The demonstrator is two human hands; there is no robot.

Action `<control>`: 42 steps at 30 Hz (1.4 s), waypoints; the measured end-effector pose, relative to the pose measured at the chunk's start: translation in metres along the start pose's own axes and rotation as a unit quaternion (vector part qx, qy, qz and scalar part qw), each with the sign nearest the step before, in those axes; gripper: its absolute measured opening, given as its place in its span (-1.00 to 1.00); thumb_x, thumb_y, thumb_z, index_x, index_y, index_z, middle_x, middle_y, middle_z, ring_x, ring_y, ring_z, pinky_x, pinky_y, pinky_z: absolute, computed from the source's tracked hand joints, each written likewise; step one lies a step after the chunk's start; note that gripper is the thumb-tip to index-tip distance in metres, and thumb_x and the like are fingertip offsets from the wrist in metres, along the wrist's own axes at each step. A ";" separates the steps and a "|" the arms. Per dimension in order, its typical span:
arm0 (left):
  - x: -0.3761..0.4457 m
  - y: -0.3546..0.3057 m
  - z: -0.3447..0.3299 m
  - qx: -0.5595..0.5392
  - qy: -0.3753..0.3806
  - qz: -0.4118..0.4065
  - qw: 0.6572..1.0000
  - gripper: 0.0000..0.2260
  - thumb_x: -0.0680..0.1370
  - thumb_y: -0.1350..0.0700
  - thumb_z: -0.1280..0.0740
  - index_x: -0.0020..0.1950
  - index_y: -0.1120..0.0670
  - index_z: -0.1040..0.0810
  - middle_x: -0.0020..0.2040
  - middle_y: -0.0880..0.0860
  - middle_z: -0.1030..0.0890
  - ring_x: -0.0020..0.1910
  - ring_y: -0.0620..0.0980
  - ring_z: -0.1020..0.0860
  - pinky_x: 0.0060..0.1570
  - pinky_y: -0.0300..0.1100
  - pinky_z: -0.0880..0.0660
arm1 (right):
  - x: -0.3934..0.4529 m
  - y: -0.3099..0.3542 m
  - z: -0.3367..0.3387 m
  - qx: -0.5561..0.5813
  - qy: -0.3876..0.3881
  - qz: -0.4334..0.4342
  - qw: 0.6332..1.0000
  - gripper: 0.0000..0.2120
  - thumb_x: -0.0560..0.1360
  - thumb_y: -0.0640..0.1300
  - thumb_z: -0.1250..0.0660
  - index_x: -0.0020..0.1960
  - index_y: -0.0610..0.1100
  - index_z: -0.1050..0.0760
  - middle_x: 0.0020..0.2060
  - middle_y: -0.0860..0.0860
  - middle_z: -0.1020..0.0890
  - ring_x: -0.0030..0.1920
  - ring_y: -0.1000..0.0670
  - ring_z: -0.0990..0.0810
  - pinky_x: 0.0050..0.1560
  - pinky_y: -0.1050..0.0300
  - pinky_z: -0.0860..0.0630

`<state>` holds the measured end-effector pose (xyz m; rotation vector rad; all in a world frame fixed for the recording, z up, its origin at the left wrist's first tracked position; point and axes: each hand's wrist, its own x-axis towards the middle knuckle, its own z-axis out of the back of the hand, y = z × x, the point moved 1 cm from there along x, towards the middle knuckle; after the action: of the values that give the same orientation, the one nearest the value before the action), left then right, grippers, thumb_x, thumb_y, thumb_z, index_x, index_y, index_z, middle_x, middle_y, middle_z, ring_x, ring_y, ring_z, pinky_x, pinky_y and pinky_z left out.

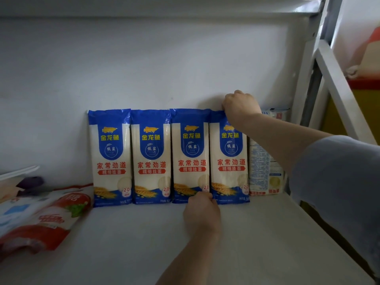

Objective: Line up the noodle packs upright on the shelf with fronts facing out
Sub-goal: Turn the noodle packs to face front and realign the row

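blue-and-white noodle packs (191, 156), red lettering, grey sleeve (337, 177)

- A pale shelf board (236, 239) fills the lower view, dimly lit.
- A plain white back wall (144, 64) rises behind it.
- The grey underside of an upper shelf (156, 6) spans the top.
- White metal uprights and a slanted brace (337, 87) frame the right side.
- Beyond the frame, blurred red and yellow shapes (370, 93) show in brighter light.
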<state>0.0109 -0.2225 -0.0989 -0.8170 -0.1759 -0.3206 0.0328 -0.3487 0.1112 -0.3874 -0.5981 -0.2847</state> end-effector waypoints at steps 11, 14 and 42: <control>0.002 -0.003 0.008 0.024 0.009 -0.044 0.999 -0.84 0.53 0.10 -0.27 -0.01 0.03 -0.64 -0.07 -0.01 -0.64 -0.14 -0.06 -0.57 -0.17 -0.19 -0.53 | -0.145 -0.003 -0.051 0.245 0.100 -0.113 0.958 -0.76 0.51 -0.03 -0.30 0.15 -0.05 -0.42 0.07 0.03 -0.48 -0.03 0.08 -0.46 -0.05 0.21 -0.48; 0.004 -0.003 0.019 0.074 0.022 -0.131 0.988 -0.83 0.54 0.08 -0.27 0.00 0.02 -0.65 -0.05 -0.03 -0.64 -0.09 -0.06 -0.58 -0.20 -0.24 -0.47 | -0.182 -0.002 -0.063 0.198 0.140 -0.063 0.968 -0.67 0.54 -0.02 -0.26 0.29 -0.01 -0.38 0.20 0.06 -0.44 0.14 0.07 -0.45 0.11 0.26 -0.42; 0.057 -0.050 0.092 0.203 -0.054 -0.405 0.890 -0.54 0.59 0.04 -0.24 0.47 0.03 -0.26 0.46 -0.02 -0.30 0.44 -0.05 -0.25 0.41 -0.20 -0.15 | -0.208 0.019 -0.063 0.299 0.182 -0.170 0.921 -0.52 0.50 0.00 -0.33 0.38 0.06 -0.31 0.28 0.12 -0.42 0.23 0.11 -0.44 0.19 0.26 -0.44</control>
<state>0.0445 -0.1985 0.0132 -0.3030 -0.6735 -0.9896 -0.0943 -0.3284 -0.0654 0.3631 -0.3549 -0.4747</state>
